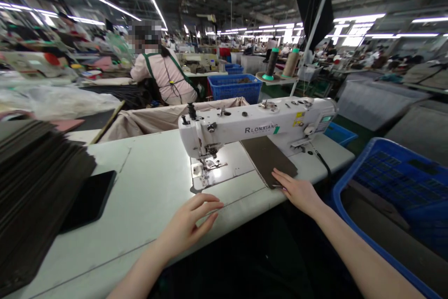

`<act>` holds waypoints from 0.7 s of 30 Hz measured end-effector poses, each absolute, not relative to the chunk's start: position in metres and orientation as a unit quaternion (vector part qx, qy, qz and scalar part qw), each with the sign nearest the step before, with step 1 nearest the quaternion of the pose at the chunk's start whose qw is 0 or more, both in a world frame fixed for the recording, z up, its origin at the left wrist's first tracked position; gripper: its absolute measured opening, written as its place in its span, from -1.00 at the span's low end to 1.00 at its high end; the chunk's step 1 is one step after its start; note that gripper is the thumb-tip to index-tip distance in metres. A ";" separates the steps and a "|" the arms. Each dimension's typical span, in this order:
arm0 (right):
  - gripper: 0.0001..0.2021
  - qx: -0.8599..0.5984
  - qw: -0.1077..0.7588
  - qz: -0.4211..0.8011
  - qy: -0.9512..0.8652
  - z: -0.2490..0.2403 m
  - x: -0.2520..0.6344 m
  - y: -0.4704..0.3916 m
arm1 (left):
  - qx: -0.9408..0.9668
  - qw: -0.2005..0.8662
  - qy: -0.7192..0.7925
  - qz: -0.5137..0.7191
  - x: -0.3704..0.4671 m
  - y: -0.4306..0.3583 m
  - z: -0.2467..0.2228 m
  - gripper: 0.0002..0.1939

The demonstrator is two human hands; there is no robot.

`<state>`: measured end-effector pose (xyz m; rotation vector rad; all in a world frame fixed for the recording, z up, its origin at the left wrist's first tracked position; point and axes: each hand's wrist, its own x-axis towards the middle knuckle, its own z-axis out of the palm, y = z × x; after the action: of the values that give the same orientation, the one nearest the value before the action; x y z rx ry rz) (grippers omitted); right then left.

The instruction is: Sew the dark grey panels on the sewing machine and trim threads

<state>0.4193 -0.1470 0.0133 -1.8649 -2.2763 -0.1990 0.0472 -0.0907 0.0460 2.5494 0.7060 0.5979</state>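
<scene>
Brown fabric's (269, 159) being touched at four o'clock by the outstretched right hand (301, 195), grip unclear, the left hand (191, 222) half-open, empty at seven!

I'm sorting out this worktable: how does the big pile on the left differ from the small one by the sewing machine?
The big pile stands tall; the small pile is low. The big pile is untouched, while the right hand rests on the small pile. Both are dark, flat pieces lying on the table.
</scene>
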 end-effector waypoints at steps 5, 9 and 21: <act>-0.59 -0.626 0.129 -0.109 -0.761 0.026 0.430 -0.150 | 0.914 0.244 0.255 0.201 0.053 -0.090 0.035 -0.70; -0.58 -0.553 0.195 -0.093 -0.804 0.074 0.381 -0.181 | 0.871 0.276 0.308 0.264 0.049 -0.088 0.046 -0.71; -0.73 -0.254 0.163 0.321 -0.898 0.044 0.242 -0.154 | 0.928 0.073 0.347 0.115 0.035 -0.111 -0.010 -0.35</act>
<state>0.2416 -0.1542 0.0443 -0.7250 -2.5607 0.9150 0.0350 -0.1114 -0.0098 2.7868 1.0409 0.3459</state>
